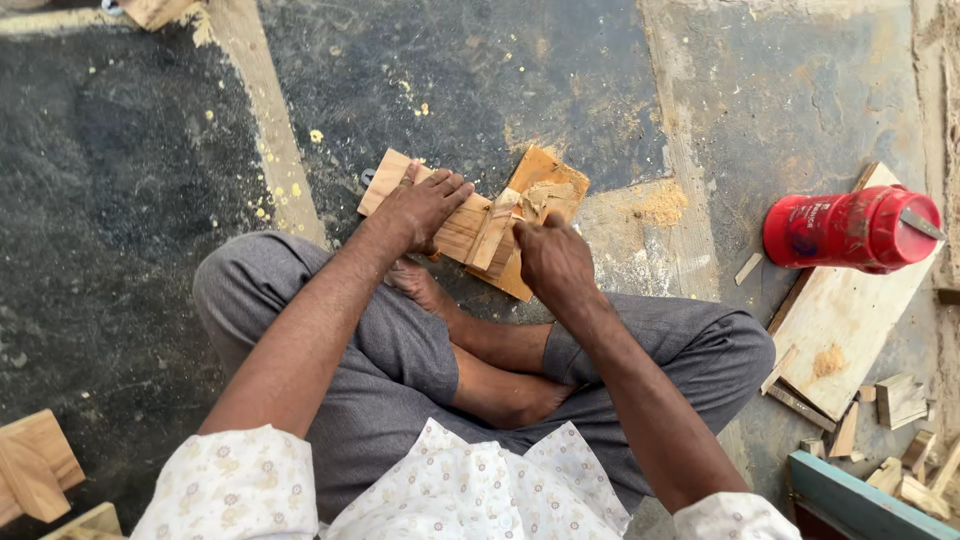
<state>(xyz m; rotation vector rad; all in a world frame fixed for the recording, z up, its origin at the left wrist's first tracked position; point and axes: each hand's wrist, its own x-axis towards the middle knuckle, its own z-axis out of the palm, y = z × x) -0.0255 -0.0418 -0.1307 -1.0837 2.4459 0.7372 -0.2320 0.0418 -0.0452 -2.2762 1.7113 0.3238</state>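
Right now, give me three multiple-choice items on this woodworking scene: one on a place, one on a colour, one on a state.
1. Where does the red bottle lie?
A. On a pale board at the person's right
B. In the person's lap
C. Under the left hand

2. What colour are the person's trousers?
A. Red
B. Grey
C. Blue

3. How is the left hand placed?
A. Raised clear in the air
B. Pressed flat on the wooden strip
C. Resting on the bottle

Answers:
1 A: the bottle lies on its side across the top of the pale board.
2 B: both crossed legs show grey cloth.
3 B: its fingers spread over the wooden strip, while the right hand grips a small wood piece beside it.
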